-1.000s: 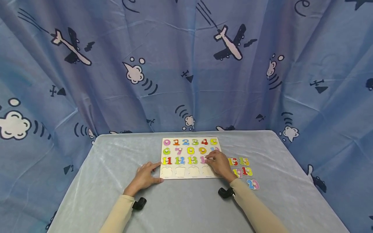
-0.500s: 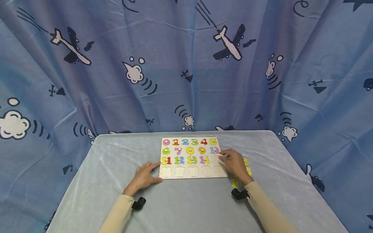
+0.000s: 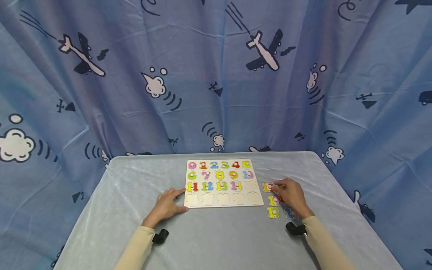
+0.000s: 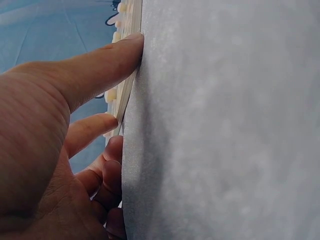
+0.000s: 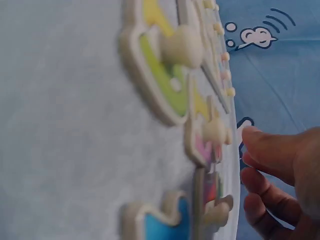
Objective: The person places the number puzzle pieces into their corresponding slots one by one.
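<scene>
A wooden number puzzle board (image 3: 206, 202) lies on the table, with coloured knobbed numbers in its upper rows. My left hand (image 3: 166, 204) rests at the board's lower left corner, its extended thumb (image 4: 107, 67) and forefinger touching the edges. To the right of the board, my right hand (image 3: 291, 193) hovers over loose number pieces, fingers loosely bent and apart from the knobs. Its fingertips are beside the number 15 piece (image 3: 267, 187). A 17 piece (image 3: 273, 201), a 19 piece (image 3: 273, 213) and a 20 piece (image 3: 289, 213) lie below; the hand partly hides other pieces.
A grey cloth covers the table (image 3: 216, 240). Behind it hangs a blue curtain (image 3: 189, 123) printed with planes and clouds. Bare recesses show along the board's bottom row and at the right end of its third row.
My right hand has left the number 14, which sits in the board, and has moved right to the loose pieces. My left hand has stayed at the board's corner.
</scene>
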`<state>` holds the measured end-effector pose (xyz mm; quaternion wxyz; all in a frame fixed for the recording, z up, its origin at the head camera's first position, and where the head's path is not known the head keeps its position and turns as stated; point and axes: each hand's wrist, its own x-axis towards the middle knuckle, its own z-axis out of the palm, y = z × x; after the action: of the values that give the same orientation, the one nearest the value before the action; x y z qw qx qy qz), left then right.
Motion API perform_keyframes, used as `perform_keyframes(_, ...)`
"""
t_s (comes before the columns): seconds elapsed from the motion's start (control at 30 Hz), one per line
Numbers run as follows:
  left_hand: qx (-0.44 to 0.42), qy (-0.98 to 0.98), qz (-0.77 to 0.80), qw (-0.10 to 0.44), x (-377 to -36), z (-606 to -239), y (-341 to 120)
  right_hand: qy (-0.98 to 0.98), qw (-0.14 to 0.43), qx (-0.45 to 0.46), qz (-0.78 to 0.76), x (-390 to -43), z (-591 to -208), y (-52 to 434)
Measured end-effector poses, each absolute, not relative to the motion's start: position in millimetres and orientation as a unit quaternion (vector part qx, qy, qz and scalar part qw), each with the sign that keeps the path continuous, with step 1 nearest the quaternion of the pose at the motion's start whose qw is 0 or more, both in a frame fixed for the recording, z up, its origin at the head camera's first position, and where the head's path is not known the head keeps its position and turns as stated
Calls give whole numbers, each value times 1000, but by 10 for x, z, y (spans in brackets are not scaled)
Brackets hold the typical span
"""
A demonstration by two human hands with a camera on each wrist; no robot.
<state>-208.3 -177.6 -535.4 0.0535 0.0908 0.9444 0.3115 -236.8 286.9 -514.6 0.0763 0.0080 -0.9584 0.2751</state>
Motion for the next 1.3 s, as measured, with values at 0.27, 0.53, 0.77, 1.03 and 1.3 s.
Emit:
perform_keyframes(0.27,91,943,315,53,-2077,-5348,-1777,-957,32,5,290,-2395,-5232,2864)
perform_keyframes(0.53,91,944,311,56,-2070,-5364,-1776,-961,33,-12,273,-2458,-5272,2822)
perform_keyframes(0.77,92,943,317,53,-2086,-5368,-1774,-960,59,2,273,-2479,-5200,2726)
perform_keyframes(1.03,93,944,312,51,-2085,-5370,-1786,-955,69,41,284,-2506,-5201,2409)
perform_keyframes(1.3,100,945,309,44,-2080,-5354,-1786,-952,75,54,291,-2578,-5290,2290)
